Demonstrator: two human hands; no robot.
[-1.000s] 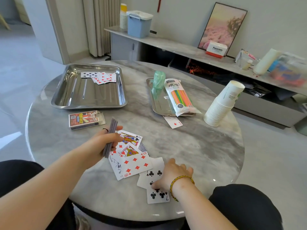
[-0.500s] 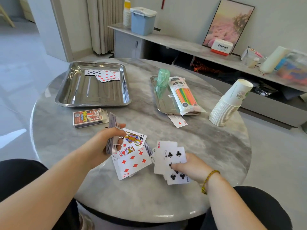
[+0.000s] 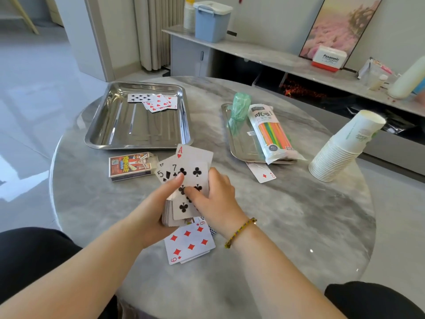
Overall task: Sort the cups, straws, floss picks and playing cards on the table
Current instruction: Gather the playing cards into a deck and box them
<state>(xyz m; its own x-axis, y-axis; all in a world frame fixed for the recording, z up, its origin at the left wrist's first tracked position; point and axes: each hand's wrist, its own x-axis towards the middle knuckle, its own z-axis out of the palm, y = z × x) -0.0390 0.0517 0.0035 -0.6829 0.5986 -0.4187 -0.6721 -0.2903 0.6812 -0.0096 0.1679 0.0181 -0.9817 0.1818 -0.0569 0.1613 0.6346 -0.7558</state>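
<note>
While loose cards [image 3: 189, 245] lie face-up on the table [image 3: 299, 215] beneath the wrists, the left hand [image 3: 156, 219] grips a deck [image 3: 167, 212]. The right hand [image 3: 218, 199] pinches a fan [image 3: 195, 162] of cards onto it.

Step, judged: gathering cards. Next: square the deck, then collect the loose cards and the two of diamonds [image 3: 262, 173], its far edge hidden by the right tray [image 3: 239, 150].

Farther off: straws [image 3: 271, 132], a green bag [image 3: 239, 109] with unclear contents, and cups [image 3: 340, 150] leaning.

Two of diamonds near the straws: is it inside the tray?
No, the two of diamonds lies on the table at the near edge of the tray holding the straw pack.
</note>
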